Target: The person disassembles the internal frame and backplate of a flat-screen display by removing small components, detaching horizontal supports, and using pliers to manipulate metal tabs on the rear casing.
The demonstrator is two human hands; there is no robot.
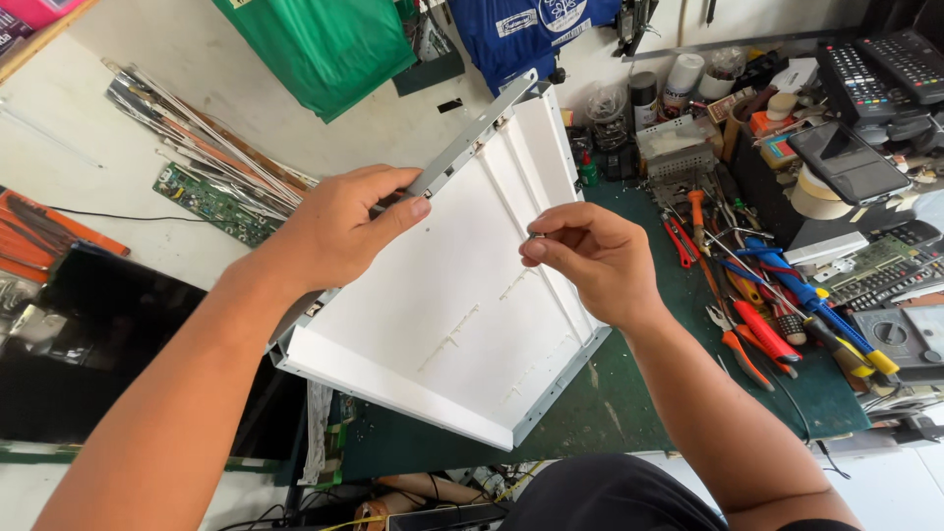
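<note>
A white metal back panel (462,305) with raised ribs and a grey folded rim stands tilted over a green bench mat (590,403). My left hand (339,231) grips the panel's upper left rim, thumb on the white face. My right hand (590,258) hovers over the panel's right side, its thumb and fingers pinched on a tiny dark part (532,235), possibly a screw.
Screwdrivers and pliers (762,305) lie heaped at the right on the mat. Remote controls (870,74) and circuit boards sit at the far right. A dark screen panel (93,334) lies at the left, metal strips and a green circuit board (211,202) behind it.
</note>
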